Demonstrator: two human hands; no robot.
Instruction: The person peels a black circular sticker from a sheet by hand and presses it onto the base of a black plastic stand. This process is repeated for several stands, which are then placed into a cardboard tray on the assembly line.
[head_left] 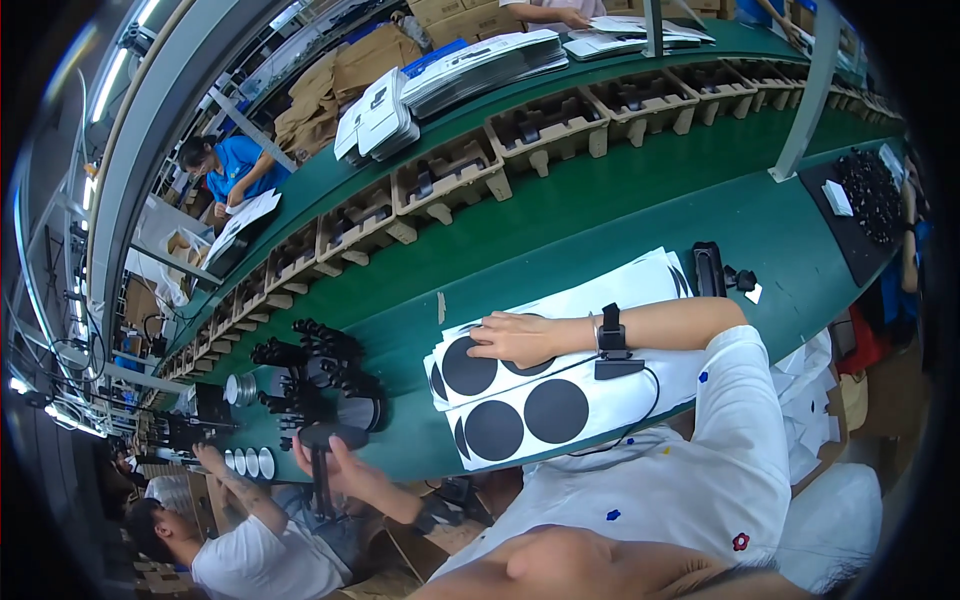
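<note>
My left hand [352, 478] grips a black stand with a disc-shaped base [334, 437] and a narrow stem, just off the table's near edge. The base is uppermost and the stem hangs down. My right hand [518, 340] lies flat on white sheets [535, 386] printed with large black circles; its fingers rest over the edge of one black circle [468, 367]. The sheets overlap in a loose stack. Beside my left hand, several similar black stands [325, 375] cluster on the green table [420, 450]. A black strapped device [612, 330] with a cable sits on my right wrist.
Beyond the table, a green conveyor [600, 190] carries brown moulded trays [550, 130] holding black parts. White packets [480, 75] are stacked behind it. A black holder [708, 268] stands past the sheets; small black parts [865, 200] are heaped far right. A co-worker [262, 550] sits at left.
</note>
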